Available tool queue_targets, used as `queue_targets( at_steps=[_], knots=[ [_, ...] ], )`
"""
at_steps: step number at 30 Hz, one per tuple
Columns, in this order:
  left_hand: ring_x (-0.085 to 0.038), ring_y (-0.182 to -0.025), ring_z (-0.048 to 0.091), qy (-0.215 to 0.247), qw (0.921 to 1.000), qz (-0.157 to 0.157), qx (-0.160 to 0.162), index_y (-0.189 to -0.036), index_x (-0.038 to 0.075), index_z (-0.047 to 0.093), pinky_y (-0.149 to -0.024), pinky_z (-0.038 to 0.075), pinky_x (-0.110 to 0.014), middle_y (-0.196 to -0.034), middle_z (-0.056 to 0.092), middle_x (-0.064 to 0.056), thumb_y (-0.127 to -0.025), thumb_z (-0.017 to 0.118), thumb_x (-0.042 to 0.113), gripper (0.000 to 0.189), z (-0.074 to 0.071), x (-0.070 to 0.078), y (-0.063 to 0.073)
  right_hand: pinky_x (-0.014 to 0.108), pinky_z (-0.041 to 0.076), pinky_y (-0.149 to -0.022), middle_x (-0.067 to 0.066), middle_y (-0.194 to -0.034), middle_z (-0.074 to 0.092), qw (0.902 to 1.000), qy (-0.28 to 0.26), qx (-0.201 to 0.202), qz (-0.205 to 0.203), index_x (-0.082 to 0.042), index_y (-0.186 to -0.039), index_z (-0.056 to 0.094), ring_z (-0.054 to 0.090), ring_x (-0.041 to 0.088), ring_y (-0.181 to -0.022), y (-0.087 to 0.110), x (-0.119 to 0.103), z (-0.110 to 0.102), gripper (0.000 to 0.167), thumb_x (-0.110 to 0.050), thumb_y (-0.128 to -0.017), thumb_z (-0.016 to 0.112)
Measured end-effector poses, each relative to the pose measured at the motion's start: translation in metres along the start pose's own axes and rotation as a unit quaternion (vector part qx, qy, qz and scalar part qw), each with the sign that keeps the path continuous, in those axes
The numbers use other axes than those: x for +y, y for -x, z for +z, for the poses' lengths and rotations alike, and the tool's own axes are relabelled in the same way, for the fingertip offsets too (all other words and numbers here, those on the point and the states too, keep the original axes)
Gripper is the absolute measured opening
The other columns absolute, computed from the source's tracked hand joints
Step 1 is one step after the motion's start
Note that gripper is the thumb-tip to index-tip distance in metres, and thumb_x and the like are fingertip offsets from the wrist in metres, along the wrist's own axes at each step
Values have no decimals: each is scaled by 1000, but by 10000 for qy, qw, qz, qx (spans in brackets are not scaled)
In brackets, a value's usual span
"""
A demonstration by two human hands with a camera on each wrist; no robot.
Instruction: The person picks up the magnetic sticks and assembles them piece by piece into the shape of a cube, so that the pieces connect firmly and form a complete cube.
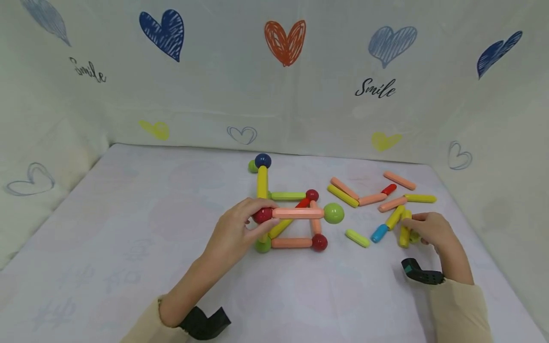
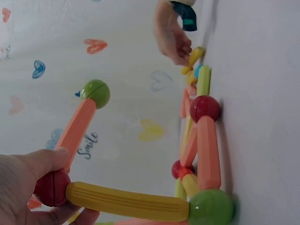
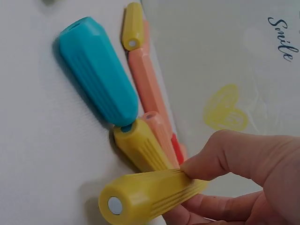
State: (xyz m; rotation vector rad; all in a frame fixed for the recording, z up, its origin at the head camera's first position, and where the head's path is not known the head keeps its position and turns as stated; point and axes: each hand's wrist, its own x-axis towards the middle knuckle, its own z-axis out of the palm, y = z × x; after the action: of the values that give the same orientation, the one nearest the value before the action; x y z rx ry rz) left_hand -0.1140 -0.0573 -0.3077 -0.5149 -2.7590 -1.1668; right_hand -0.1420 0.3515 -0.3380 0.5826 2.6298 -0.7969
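Note:
My left hand [image 1: 235,228] pinches a red ball [image 1: 262,215] between thumb and fingers. From that ball a salmon rod [image 1: 298,213] reaches across to a light green ball [image 1: 333,213]. In the left wrist view, a yellow rod [image 2: 129,201] joins the pinched red ball to a lower green ball [image 2: 212,207] of the frame on the table. That frame has salmon, yellow and green rods with balls at its corners. Over at the right, my right hand [image 1: 433,231] pinches a yellow rod [image 3: 150,194], whose silvery round end shows in the right wrist view.
Beside the right hand lie a blue rod [image 1: 379,233] touching another yellow rod [image 1: 395,217] and a short green rod [image 1: 357,237]. Several salmon, yellow and red rods are scattered farther back. A dark blue ball [image 1: 263,160] tops the frame's far end. A printed cloth [image 1: 326,95] hangs behind the table.

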Motion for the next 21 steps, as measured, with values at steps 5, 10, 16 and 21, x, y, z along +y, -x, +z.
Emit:
queue_targets(
  at_steps=[5, 10, 16, 21],
  knots=[
    [-17, -83, 53, 39, 10000, -25, -56, -110, 25, 64, -68, 44, -26, -93, 60, 3, -82, 70, 32, 30, 0, 0, 0, 30, 34, -57, 2, -66, 45, 9978, -330, 208, -545, 9, -126, 41, 44, 17, -60, 11, -9, -1, 57, -37, -92, 46],
    [-15, -82, 53, 4, 10000, -8, -21, -110, 24, 64, -67, 44, -26, -93, 60, 3, -81, 70, 32, 30, 0, 1, 0, 27, 40, -53, 6, -74, 53, 9841, -628, 615, -1541, 5, -120, 45, 49, 17, -54, 30, -34, 2, 51, -38, -94, 50],
    [-16, -83, 53, -16, 10000, -28, -21, -110, 24, 63, -67, 44, -25, -93, 60, 3, -82, 70, 32, 31, 0, 1, 0, 26, 46, -55, 12, -81, 63, 9513, -892, 497, -2910, 3, -115, 51, 56, 18, -55, 50, -63, 18, 35, -21, -91, 59],
    [-18, -83, 54, 9, 10000, -19, -19, -111, 23, 63, -67, 45, -25, -94, 61, 2, -82, 70, 31, 31, 0, 1, 0, 29, 52, -54, 14, -86, 63, 9201, -1156, -125, -3739, 3, -107, 55, 61, 15, -67, 59, -81, 39, 27, -9, -86, 66]
  ],
)
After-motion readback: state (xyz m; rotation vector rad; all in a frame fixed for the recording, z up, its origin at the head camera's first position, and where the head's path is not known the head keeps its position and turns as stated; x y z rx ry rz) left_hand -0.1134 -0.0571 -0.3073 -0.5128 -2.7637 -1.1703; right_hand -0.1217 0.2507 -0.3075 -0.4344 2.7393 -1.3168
